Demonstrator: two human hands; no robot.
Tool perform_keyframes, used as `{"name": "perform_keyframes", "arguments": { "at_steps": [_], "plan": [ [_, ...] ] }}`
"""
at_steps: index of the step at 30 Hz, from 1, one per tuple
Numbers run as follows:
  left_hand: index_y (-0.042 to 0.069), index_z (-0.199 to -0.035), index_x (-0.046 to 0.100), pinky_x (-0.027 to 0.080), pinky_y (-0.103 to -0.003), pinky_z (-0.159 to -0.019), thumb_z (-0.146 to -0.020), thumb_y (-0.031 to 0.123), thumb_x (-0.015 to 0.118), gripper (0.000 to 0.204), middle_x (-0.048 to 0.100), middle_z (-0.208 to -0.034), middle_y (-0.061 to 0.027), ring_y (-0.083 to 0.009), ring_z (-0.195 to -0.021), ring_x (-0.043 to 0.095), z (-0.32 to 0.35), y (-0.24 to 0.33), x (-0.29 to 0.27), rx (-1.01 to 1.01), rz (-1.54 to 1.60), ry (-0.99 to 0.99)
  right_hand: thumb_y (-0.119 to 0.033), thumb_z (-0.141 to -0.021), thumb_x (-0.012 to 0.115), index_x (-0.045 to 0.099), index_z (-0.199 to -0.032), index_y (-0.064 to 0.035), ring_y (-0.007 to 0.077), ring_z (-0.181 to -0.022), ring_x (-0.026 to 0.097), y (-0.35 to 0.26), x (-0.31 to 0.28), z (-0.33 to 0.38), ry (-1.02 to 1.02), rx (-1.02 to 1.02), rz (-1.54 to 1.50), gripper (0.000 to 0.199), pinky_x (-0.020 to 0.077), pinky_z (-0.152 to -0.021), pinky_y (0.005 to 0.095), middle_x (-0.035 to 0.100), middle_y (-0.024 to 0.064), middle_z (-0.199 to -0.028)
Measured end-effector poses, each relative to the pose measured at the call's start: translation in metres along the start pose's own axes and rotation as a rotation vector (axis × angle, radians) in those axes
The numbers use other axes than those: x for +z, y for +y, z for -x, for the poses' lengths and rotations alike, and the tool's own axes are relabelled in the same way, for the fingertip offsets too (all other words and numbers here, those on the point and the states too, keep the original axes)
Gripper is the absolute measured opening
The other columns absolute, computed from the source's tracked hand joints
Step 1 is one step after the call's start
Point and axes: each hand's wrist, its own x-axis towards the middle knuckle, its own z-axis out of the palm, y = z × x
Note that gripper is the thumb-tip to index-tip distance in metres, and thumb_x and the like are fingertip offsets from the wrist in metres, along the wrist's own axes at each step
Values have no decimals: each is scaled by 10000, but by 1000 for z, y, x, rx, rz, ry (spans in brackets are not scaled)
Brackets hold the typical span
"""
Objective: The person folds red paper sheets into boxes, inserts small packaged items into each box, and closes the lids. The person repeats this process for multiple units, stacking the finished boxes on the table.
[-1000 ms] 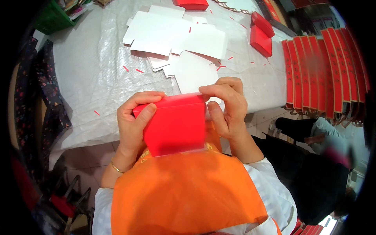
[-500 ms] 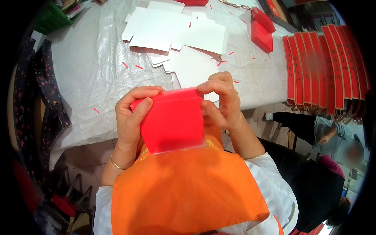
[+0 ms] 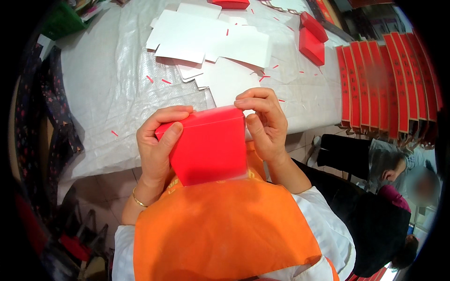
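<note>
A red cardboard box (image 3: 211, 152) is held up in front of my orange apron, over the table's near edge. A narrow flap or side panel runs along its far edge, bent at a crease. My left hand (image 3: 159, 140) grips its far left corner, thumb on the red face and fingers behind. At the far right corner, my right hand (image 3: 266, 126) has curled fingertips touching the edge, with its thumb at the right side. The box's underside is hidden. Flat white cardboard blanks (image 3: 187, 35) lie overlapped on the table beyond my hands.
White woven plastic sheeting (image 3: 103, 117) covers the table, with scattered thin red strips (image 3: 166, 81). A folded red box (image 3: 311, 49) sits at the far right. Red tan-edged pieces (image 3: 375, 84) stand in a row at right. A green crate (image 3: 61, 18) is far left; people sit at right.
The red box has tilted slightly, showing more of its right side. My right thumb has shifted up along that side and straightened. My left hand keeps the same grip.
</note>
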Motion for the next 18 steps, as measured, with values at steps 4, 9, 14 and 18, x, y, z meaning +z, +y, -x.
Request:
{"name": "perform_keyframes", "arguments": {
  "at_steps": [4,9,14,18],
  "plan": [
    [-39,-1027,692,510,-360,-957,-918,28,624,145,676,-1173,-181,-232,-1065,659,1,-2,1,16,2,5,-31,-943,575,665,-1084,-19,222,-1029,591,-12,10,3,83,110,-55,168,482,-888,330,595,146,-1138],
    [-36,-1024,691,503,-368,-967,-928,36,615,142,666,-1172,-174,-241,-1069,659,2,-5,3,26,27,32,16,-888,600,674,-1053,-21,246,-1033,611,-26,11,2,91,161,-7,185,485,-897,340,622,153,-1123],
    [-16,-1063,673,490,-367,-981,-958,77,600,158,625,-1235,-159,-238,-1095,643,1,-13,-2,64,-20,-38,5,-871,625,667,-1032,-19,265,-1052,614,-25,5,5,46,165,88,168,491,-902,340,618,173,-1161],
    [5,-1169,621,479,-364,-991,-988,130,584,223,556,-1335,-149,-232,-1152,608,2,-18,-2,88,-52,-118,-24,-895,611,655,-1095,1,240,-1014,632,-32,3,-5,-102,218,130,207,500,-869,325,643,155,-1153]
  ]
}}
